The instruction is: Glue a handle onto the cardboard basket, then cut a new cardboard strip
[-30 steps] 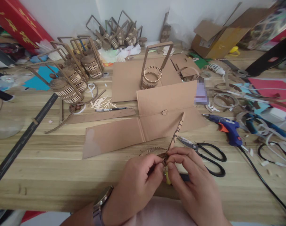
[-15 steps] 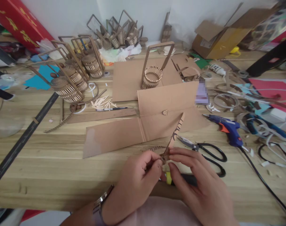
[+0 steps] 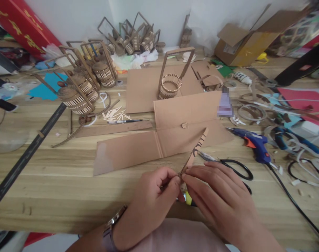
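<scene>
Both hands are pinching the lower end of the cardboard strip (image 3: 195, 151): the left hand (image 3: 155, 196) is gripping from one side, the right hand (image 3: 219, 196) from the other. The pinch has risen slightly since before, the strip slanting up and away from it, scissors (image 3: 231, 168) lying just right of it.

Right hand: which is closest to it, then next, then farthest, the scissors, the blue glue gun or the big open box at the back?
From the right hand:
1. Scissors: just beyond the fingers, partly under the hand.
2. Glue gun: farther out on the right side of the table.
3. Box: far back by the wall, on the right.
</scene>
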Demonstrator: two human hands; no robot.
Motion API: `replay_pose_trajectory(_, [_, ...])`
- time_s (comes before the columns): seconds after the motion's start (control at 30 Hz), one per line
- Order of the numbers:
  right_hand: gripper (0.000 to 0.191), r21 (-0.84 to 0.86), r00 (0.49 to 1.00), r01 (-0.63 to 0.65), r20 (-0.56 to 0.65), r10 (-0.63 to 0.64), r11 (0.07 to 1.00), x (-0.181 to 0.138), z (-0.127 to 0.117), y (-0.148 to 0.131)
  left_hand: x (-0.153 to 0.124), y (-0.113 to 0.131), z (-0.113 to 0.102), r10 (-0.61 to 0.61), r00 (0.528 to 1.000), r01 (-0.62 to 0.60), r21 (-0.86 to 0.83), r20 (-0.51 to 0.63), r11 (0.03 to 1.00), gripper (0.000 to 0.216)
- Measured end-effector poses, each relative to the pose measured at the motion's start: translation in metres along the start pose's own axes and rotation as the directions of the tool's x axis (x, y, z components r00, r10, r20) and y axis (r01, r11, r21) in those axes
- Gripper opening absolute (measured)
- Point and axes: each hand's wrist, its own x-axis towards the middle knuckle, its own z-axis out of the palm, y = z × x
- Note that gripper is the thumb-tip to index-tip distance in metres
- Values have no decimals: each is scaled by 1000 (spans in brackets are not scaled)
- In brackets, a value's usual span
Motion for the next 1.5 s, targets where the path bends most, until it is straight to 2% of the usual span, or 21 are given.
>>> replay_pose_trajectory(0.1, [21, 33, 1000, -15, 13, 15, 999, 2, -2, 3, 0, 0, 0, -6, 1000, 6, 10, 1, 1000, 24])
replay_pose_trajectory(0.33, [19, -49, 989, 108, 104, -102, 993, 6, -9, 3, 0, 1, 1, 13, 1000, -12, 37, -7, 999, 24])
replay_pose_trajectory(0.53, [23, -34, 974, 178, 151, -171, 983, 14, -12, 6, 0, 2, -1, 43, 999, -42, 92, -4, 995, 25])
replay_pose_trajectory(0.8, [19, -79, 986, 123, 122, -113, 989, 9, -4, 8, -1, -2, -1, 80, 996, -82, 91, 27, 992, 27])
replay_pose_trajectory(1.13, [20, -65, 978, 164, 142, -154, 984, 4, -5, 11, 0, -1, -3, 84, 996, -87, 127, 28, 988, 28])
replay_pose_trajectory(1.27, [18, -25, 970, 186, 164, -180, 982, 6, -5, 14, 1, -1, -5, 88, 995, -94, 133, 45, 987, 26])
replay_pose_trajectory(1.5, [19, 83, 970, 118, 204, -132, 990, 2, -2, 16, 2, -1, -8, 83, 995, -91, 129, 63, 987, 26])
